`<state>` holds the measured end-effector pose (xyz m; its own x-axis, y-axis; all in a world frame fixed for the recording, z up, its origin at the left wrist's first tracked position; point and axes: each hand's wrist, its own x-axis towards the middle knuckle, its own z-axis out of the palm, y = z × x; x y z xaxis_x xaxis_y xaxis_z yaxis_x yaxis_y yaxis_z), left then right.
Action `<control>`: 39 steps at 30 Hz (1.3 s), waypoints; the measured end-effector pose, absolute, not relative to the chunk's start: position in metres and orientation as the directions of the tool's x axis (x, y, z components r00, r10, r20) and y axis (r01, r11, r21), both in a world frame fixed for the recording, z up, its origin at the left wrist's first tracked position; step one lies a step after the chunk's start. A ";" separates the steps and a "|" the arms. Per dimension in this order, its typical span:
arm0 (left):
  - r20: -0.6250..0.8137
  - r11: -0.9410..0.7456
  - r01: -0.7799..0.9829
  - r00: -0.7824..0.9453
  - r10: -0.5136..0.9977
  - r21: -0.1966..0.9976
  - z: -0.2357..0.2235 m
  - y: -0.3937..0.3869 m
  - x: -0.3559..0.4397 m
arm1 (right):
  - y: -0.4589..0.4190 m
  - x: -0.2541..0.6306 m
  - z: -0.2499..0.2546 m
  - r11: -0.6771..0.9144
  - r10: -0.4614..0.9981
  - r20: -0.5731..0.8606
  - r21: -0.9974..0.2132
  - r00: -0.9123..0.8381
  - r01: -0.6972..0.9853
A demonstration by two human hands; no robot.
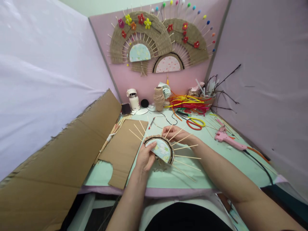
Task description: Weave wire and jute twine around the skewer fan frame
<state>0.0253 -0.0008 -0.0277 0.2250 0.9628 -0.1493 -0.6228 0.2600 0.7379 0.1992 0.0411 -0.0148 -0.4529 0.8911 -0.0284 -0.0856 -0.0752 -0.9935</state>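
My left hand (pixel 144 158) grips a half-round cardboard fan base (pixel 160 148) by its left end, thumb on top. Pale blue floral fabric covers the middle of the base, with a black cord along its curved edge. Thin wooden sticks (pixel 187 157) fan out from the cardboard rim, leaving a gap near the top. At that gap, the fingers of my right hand (pixel 170 133) are pinched together round a thin stick at the rim, partly hidden behind the hand. The base is held tilted just above the table.
A cut cardboard sheet (pixel 125 144) and a bundle of sticks (pixel 108 141) lie left, beside a tall cardboard panel (pixel 69 144). Behind are twine (pixel 158 98), a white bottle (pixel 133 100), pipe cleaners (pixel 190 103) and scissors (pixel 194 124). A pink glue gun (pixel 229 140) lies right.
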 end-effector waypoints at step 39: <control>-0.090 0.135 -0.669 0.101 0.991 0.731 -0.024 -0.001 0.021 | 0.057 0.251 -0.002 0.264 0.958 0.283 -0.933 -0.043 -0.246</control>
